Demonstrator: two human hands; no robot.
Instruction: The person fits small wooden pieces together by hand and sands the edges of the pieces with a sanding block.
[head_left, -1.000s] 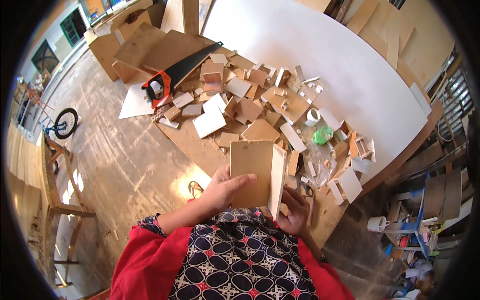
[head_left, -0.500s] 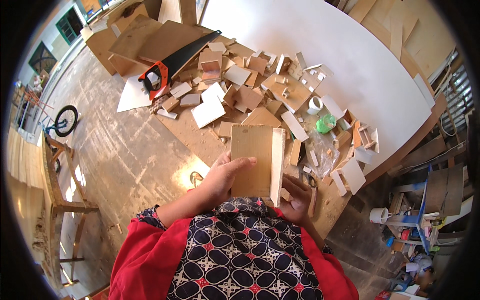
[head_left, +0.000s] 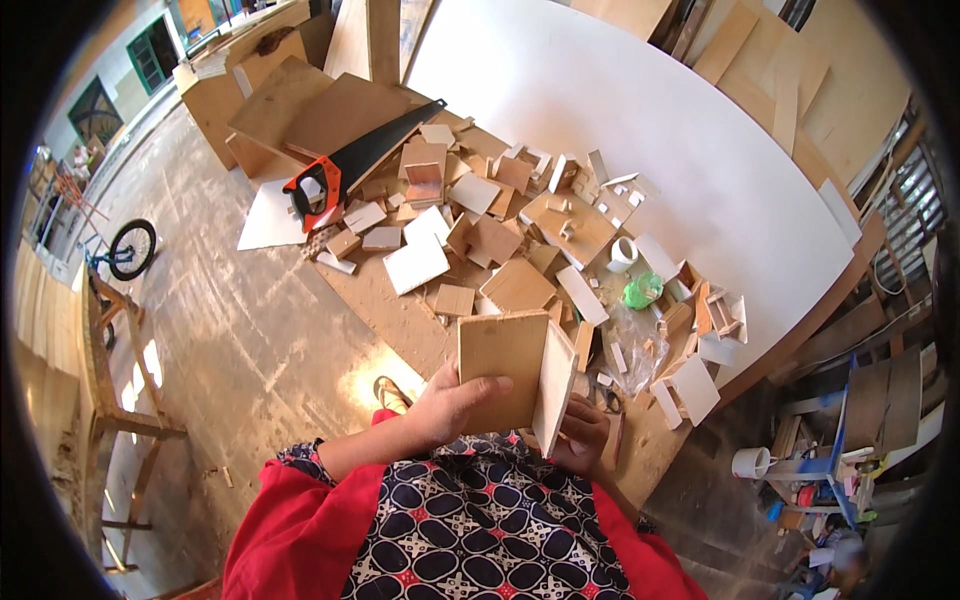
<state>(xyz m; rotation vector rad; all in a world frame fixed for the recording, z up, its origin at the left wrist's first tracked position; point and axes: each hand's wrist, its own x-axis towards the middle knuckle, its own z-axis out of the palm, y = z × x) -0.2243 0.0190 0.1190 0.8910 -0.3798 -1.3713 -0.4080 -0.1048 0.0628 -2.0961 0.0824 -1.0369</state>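
Observation:
Close to my body, my left hand [head_left: 447, 402] grips a flat rectangular wooden board [head_left: 497, 345], thumb across its front and the other fingers hidden behind. A narrower pale board [head_left: 556, 385] meets its right edge at an angle; whether the two are fixed together I cannot tell. My right hand [head_left: 582, 432] is curled at the lower right side of the pale board, its fingertips partly hidden by it. Just beyond lie several wood offcuts [head_left: 520, 284] on a brown sheet.
An orange-handled handsaw [head_left: 318, 190] rests by larger boards at the back left. A white roll [head_left: 622, 254], a crumpled green plastic thing [head_left: 643, 290] and scissors [head_left: 606, 398] lie among the offcuts. A large white panel [head_left: 640, 120] stretches behind; a wooden frame [head_left: 140, 420] stands left.
Both boards have come lower and nearer my body in the picture. The pale board now shows more of its face, at a wider angle. Both hands keep their places on them.

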